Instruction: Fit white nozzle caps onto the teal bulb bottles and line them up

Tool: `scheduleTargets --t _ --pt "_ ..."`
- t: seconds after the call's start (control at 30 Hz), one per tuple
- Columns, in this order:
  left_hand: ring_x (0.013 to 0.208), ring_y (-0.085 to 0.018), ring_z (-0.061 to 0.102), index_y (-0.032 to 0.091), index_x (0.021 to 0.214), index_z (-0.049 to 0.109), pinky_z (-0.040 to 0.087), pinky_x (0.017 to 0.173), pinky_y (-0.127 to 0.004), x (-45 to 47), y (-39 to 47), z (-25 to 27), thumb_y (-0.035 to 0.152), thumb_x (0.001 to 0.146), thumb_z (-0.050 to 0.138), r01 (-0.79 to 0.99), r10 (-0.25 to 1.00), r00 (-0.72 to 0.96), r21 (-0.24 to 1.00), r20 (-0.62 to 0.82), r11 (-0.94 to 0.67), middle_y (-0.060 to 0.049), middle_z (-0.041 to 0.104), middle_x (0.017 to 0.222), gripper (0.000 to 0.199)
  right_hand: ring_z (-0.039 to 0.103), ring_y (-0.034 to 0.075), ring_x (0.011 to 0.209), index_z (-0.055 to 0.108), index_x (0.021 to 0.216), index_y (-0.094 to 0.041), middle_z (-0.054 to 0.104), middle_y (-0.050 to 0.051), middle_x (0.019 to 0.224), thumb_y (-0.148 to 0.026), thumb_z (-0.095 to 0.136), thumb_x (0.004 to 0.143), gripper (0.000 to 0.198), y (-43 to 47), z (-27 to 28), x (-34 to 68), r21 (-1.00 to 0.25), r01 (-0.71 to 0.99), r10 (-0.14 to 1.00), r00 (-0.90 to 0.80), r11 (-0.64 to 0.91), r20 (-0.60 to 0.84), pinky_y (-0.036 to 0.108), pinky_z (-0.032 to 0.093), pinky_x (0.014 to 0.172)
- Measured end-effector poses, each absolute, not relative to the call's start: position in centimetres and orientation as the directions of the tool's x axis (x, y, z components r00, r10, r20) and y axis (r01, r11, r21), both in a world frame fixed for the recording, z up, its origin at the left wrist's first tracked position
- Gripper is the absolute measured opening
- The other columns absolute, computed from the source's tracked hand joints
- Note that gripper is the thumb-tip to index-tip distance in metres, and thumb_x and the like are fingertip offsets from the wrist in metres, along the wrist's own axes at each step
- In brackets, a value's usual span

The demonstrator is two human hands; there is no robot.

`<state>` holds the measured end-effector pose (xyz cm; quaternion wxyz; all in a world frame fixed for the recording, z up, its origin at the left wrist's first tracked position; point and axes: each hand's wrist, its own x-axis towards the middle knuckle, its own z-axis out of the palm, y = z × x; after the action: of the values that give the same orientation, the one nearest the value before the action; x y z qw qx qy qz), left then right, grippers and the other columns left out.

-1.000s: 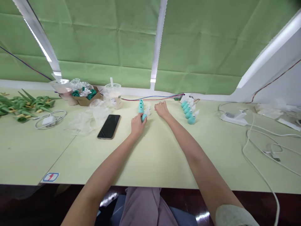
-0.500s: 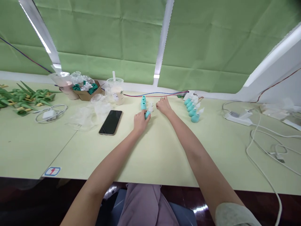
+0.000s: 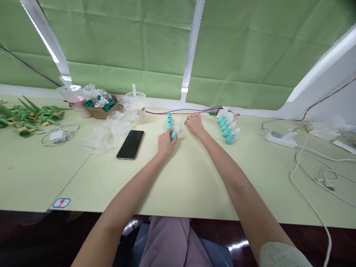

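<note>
My left hand (image 3: 166, 143) grips a small turquoise bottle-shaped piece (image 3: 174, 135) between thumb and fingers, low over the table. Just behind it stand a few more turquoise pieces (image 3: 169, 122) in a row, their round openings facing up. Small white pointed pieces (image 3: 178, 126) sit between my two hands. With fingers bent and pinched, my right hand (image 3: 195, 125) has a small white bit at its fingertips, mostly hidden. Further right, several turquoise pieces with white tips (image 3: 230, 138) form a slanting row.
A black phone (image 3: 130, 144) lies left of my left hand, near crumpled clear plastic (image 3: 102, 135). Behind are a lidded drink cup (image 3: 138, 111) and a cardboard box (image 3: 101, 112). Green plastic parts (image 3: 33, 115) heap up far left. White cables and a power strip (image 3: 280, 139) lie right.
Both hands stay nearly in place. The turquoise piece in my left hand has turned slightly, its opening more upward. A white bit now shows at my right fingertips.
</note>
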<state>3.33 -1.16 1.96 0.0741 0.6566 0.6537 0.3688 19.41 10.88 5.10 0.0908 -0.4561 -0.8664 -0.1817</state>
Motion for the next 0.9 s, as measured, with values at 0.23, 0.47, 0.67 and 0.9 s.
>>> scheduleTargets --t 0.23,0.47,0.67,0.9 --pt "0.095 -0.023 0.057 0.021 0.105 0.056 0.038 0.083 -0.036 3.3 -1.2 2.0 0.033 0.088 0.053 0.816 0.894 -0.126 0.557 0.431 -0.154 -0.005 0.067 0.101 0.020 0.058 0.020 0.088 0.070 0.097 -0.022 0.071 0.005 0.095 -0.037 0.039 0.096 0.034 6.7 6.7 18.7 -0.358 0.747 0.811 -0.409 0.561 0.418 0.036 0.038 0.082" --pt "0.101 -0.026 0.050 0.021 0.103 0.061 0.039 0.088 -0.038 3.6 -1.7 2.1 0.036 0.086 0.054 0.870 0.856 0.043 0.402 0.515 -0.285 -0.009 0.061 0.102 0.024 0.060 0.014 0.062 0.067 0.087 -0.019 0.069 0.001 0.074 -0.042 0.072 0.065 0.033 2.5 3.5 18.4 -0.935 0.234 0.942 -0.268 0.266 0.201 0.025 0.049 0.055" --pt "0.113 -0.024 0.049 0.019 0.110 0.061 0.040 0.099 -0.036 3.2 -1.3 1.4 0.031 0.088 0.049 0.792 0.853 0.280 0.397 0.441 -0.465 -0.010 0.056 0.117 0.028 0.065 0.017 0.074 0.068 0.079 -0.020 0.070 0.000 0.078 -0.026 0.072 0.056 0.024 1.4 1.4 19.6 -0.988 0.012 0.979 -0.134 0.154 0.151 0.029 0.056 0.064" --pt "0.076 -0.020 0.061 0.020 0.092 0.067 0.042 0.068 -0.028 3.5 -1.8 2.7 0.034 0.089 0.047 0.877 0.912 0.227 0.336 0.341 -0.344 -0.007 0.067 0.083 0.025 0.069 0.019 0.081 0.069 0.079 -0.019 0.072 0.001 0.082 -0.026 0.074 0.056 0.025 1.1 1.0 19.1 -0.968 -0.093 0.966 -0.095 0.233 0.241 0.033 0.054 0.084"
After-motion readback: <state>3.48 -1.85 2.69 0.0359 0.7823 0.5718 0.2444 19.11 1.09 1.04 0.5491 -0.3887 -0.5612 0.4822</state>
